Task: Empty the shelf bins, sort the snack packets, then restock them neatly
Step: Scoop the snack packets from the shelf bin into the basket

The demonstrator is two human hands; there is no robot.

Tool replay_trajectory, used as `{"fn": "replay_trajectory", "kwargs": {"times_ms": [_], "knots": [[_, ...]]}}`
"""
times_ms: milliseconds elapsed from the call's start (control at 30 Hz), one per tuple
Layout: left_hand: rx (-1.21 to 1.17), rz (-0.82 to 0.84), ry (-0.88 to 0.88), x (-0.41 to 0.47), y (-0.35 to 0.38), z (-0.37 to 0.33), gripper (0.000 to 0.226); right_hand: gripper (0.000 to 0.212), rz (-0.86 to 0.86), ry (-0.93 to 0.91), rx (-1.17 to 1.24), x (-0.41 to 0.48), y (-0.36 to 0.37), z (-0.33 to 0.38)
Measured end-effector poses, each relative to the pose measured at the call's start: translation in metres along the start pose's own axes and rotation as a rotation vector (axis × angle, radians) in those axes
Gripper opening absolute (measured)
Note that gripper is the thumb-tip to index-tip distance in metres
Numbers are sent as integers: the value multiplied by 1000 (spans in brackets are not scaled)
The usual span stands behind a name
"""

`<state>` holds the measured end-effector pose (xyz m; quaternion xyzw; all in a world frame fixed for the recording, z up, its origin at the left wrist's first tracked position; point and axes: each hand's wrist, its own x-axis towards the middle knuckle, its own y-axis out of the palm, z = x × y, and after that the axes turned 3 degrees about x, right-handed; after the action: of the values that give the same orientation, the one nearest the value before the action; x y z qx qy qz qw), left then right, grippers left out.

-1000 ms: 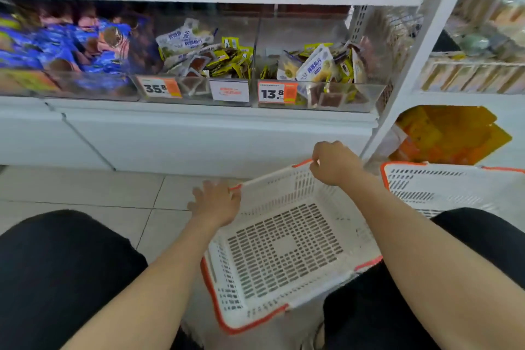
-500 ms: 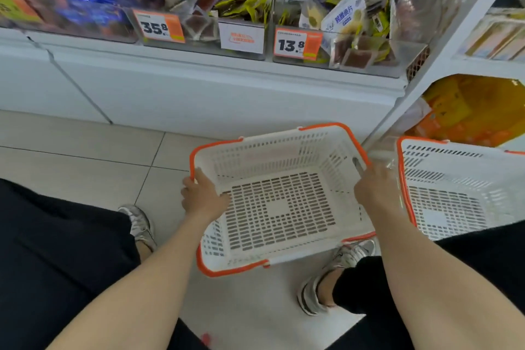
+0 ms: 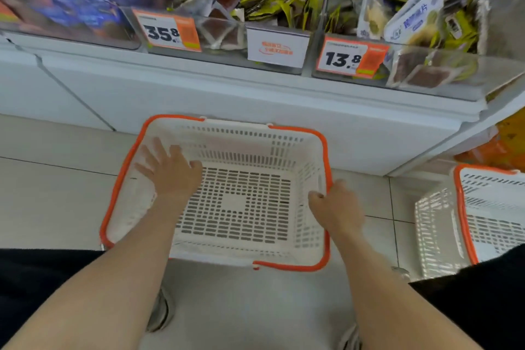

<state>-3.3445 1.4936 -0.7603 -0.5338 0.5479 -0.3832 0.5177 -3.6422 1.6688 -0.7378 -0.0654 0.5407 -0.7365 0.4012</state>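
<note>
Head view. A white perforated plastic basket with orange rim (image 3: pixel 296 129) stands on the pale tiled floor (image 3: pixel 56 196), below clear plastic shelf bins (image 3: pixel 500 72) holding mixed snack packets (image 3: pixel 375 15). The left hand (image 3: pixel 170 172), fingers straight and spread, is over the basket's left inner wall; whether it touches cannot be told. The right hand (image 3: pixel 336 209) grips the right rim.

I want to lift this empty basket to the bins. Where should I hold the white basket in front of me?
Hold the white basket by its orange rim at the two side walls, hands coming down from left and right. It sits upright and open, and the right hand grips the right rim.
</note>
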Motion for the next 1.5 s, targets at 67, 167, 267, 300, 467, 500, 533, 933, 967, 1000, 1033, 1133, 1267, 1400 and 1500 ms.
{"fn": "replay_trajectory", "kwargs": {"times_ms": [67, 167, 267, 300, 467, 500, 533, 933, 967, 1000, 1033, 1133, 1267, 1400, 1500], "knots": [[-25, -17, 159, 1, -3, -13, 50, 35, 131, 9, 36, 1, 8, 22], [-81, 33, 380, -1, -18, -34, 40, 34, 300, 54, 30, 9, 12, 49], [-144, 132, 527, -3, -48, -51, 36, 26, 378, 129, -6, 15, 2, 68], [-157, 132, 571, -2, -61, -55, 34, 29, 362, 143, -43, 15, -5, 75], [-225, -50, 768, 2, -148, -65, 5, 45, 245, -47, -251, 10, -59, 126], [-263, -112, 797, 3, -167, -67, 4, 44, 276, -121, -193, 9, -74, 143], [-289, -162, 827, 4, -187, -68, 3, 35, 324, -219, -133, 6, -91, 160], [-8, -100, 821, 48, -301, -80, 38, 15, -102, -981, -458, -7, -239, 303], [4, -101, 816, 54, -300, -82, 39, 12, -143, -975, -489, 3, -238, 308], [9, -93, 804, 60, -297, -83, 41, 10, -163, -953, -509, 15, -235, 311], [4, -82, 785, 67, -294, -86, 43, 13, -171, -937, -514, 26, -230, 313], [-14, -38, 704, 91, -285, -101, 49, 60, -89, -897, -424, 64, -208, 308], [-75, 77, 548, 122, -279, -126, 89, 121, 28, -934, -258, 112, -198, 315], [-124, 259, 454, 141, -286, -140, 138, 125, 114, -1016, -371, 134, -184, 331], [-102, 419, 437, 159, -285, -152, 168, 110, 138, -1073, -597, 140, -161, 344]]}}
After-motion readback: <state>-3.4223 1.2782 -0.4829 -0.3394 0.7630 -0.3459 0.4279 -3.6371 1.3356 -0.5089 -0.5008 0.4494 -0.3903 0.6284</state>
